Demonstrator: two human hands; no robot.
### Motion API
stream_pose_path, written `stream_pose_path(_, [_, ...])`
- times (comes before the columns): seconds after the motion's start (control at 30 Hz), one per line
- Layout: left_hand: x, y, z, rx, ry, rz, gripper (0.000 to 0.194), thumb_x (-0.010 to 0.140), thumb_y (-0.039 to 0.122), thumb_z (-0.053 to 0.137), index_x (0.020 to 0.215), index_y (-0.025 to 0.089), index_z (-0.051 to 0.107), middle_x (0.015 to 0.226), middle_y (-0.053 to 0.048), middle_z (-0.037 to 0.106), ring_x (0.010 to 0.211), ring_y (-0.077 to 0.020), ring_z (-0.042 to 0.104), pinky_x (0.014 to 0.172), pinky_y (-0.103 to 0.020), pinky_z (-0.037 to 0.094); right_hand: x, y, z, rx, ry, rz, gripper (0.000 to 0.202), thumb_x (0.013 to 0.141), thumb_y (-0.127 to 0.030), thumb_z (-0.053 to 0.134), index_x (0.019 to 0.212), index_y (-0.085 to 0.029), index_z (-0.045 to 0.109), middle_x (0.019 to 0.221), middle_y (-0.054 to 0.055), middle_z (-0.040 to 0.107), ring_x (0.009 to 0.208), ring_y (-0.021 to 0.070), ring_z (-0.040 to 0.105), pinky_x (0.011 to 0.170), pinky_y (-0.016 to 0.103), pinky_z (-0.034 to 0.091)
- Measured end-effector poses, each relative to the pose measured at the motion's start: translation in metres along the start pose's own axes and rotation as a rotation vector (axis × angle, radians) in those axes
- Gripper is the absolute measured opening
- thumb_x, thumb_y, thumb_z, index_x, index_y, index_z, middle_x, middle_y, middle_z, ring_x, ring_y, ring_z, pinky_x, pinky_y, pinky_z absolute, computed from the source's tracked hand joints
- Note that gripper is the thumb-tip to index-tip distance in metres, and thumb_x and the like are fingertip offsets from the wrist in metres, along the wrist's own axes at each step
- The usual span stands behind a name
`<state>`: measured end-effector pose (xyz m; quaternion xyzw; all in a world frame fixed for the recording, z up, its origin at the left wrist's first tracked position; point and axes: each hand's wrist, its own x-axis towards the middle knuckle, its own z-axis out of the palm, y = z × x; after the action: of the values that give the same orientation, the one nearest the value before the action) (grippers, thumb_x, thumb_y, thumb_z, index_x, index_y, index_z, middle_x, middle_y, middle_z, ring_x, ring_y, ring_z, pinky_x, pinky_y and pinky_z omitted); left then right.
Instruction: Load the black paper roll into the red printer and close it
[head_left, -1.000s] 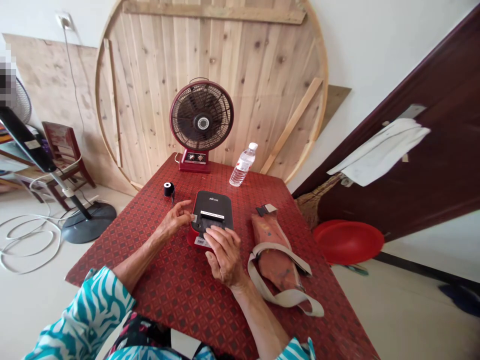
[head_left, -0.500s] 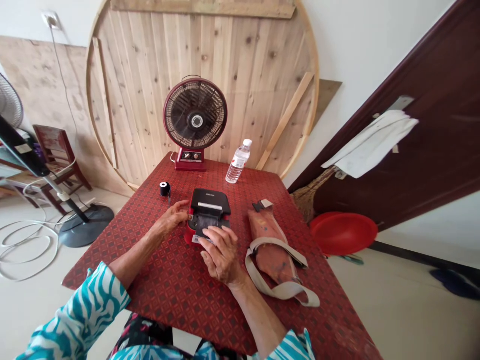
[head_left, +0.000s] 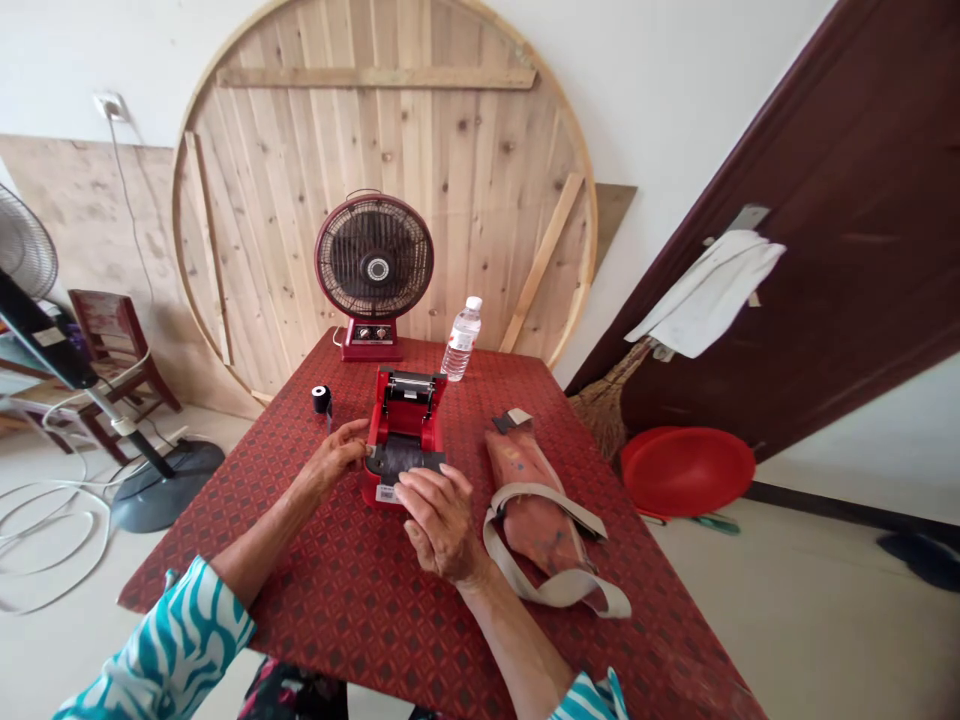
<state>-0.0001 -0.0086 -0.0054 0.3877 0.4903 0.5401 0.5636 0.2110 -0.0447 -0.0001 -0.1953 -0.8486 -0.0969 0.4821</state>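
Note:
A small red and black device [head_left: 405,440] stands on the patterned red table with its lid tilted up, showing a red interior and a dark roll or strip across the front. My left hand [head_left: 339,460] touches the device's left side with its fingertips, fingers bent together. At the front right edge, my right hand [head_left: 441,515] has its fingers curled on the dark strip end; the thumb is apart below. A small black roll with a white core [head_left: 322,399] stands left of the device.
A red fan [head_left: 375,270] and a water bottle [head_left: 461,338] stand at the back of the table [head_left: 360,620]. On the right lies a reddish pouch [head_left: 540,525] with a pale strap. A red basin [head_left: 686,470] is on the floor.
The device's black lid has swung up and back, exposing the red interior. Both hands remain at its sides. The camera view has shifted slightly, tilting upward.

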Motion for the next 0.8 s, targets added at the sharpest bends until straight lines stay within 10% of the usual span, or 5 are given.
stream_pose_path(0.27, [0.002,0.029,0.002,0.353,0.011,0.278,0.042,0.071,0.042,0.065,0.102,0.014,0.066,0.076,-0.004,0.068,0.067,-0.0155,0.06,0.064,-0.026,0.045,-0.012,0.031,0.0,-0.073,0.185,0.295,0.038,0.091,-0.018,0.035,0.126,-0.021,0.05,0.111,0.009,0.065,0.106,0.0214,0.059,0.098,0.044,0.036])
stream_pose_path(0.43, [0.027,0.055,0.028,0.879,-0.192,0.486,0.024,0.079,0.03,0.056,0.095,0.019,0.071,0.093,-0.005,0.072,0.08,-0.0188,0.065,0.073,-0.028,0.047,-0.016,0.039,0.007,-0.086,0.191,0.366,0.034,0.092,-0.016,0.036,0.119,-0.021,0.054,0.107,0.008,0.067,0.102,0.0194,0.061,0.097,0.041,0.036])
stream_pose_path(0.8, [0.074,0.064,0.067,1.288,-0.688,0.287,0.014,0.055,0.01,0.065,0.056,0.023,0.067,0.056,-0.001,0.065,0.055,-0.0192,0.056,0.057,-0.026,0.038,-0.016,0.043,0.005,-0.072,0.174,0.427,0.029,0.093,-0.017,0.037,0.113,-0.019,0.058,0.103,0.006,0.068,0.098,0.0174,0.061,0.098,0.038,0.033])
